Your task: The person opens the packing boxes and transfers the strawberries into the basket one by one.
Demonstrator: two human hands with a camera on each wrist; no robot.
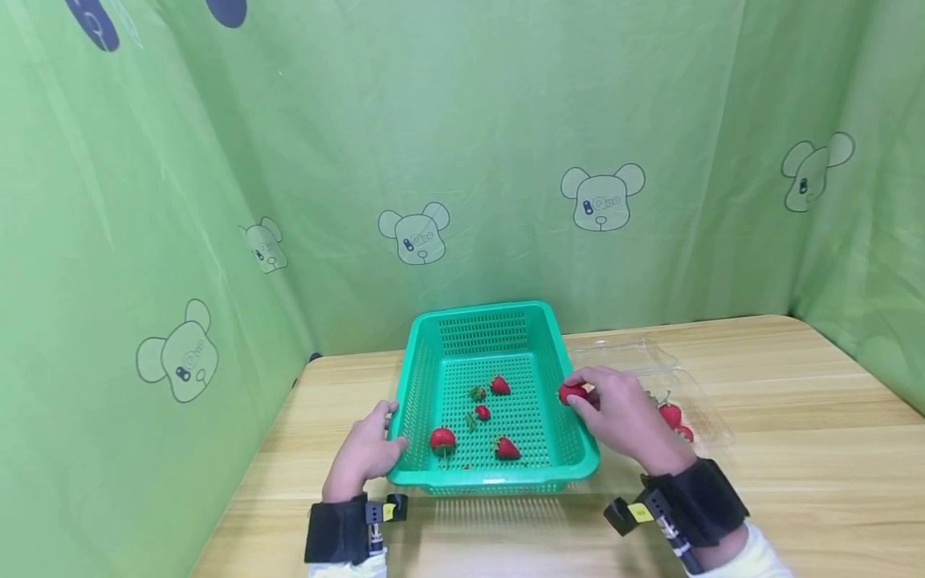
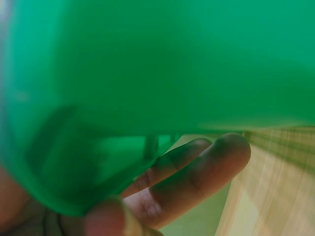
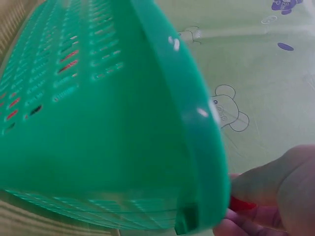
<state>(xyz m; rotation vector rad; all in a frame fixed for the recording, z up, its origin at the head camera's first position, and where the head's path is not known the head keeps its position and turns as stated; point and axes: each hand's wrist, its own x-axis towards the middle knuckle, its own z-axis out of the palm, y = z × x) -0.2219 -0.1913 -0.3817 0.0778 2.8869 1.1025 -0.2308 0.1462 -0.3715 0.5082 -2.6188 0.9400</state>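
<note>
A green plastic basket [image 1: 494, 480] with slotted sides stands on the wooden table. Inside it lie several red strawberries, among them one strawberry [image 1: 506, 448] near the front and another strawberry [image 1: 499, 385] farther back. My left hand [image 1: 367, 446] grips the basket's left rim, thumb over the edge; in the left wrist view its fingers [image 2: 197, 182] reach beneath the green rim. At the right rim, my right hand [image 1: 623, 411] pinches a strawberry [image 1: 571, 393] between thumb and fingers. That strawberry [image 3: 241, 204] is mostly hidden behind the thumb in the right wrist view.
To the basket's right, partly behind my right hand, sits an open clear plastic box [image 1: 711, 413] holding more strawberries [image 1: 670, 415]. Its transparent lid [image 1: 621, 353] lies folded back. A green curtain [image 1: 499, 120] with bear-head prints hangs behind and beside the table [image 1: 817, 482].
</note>
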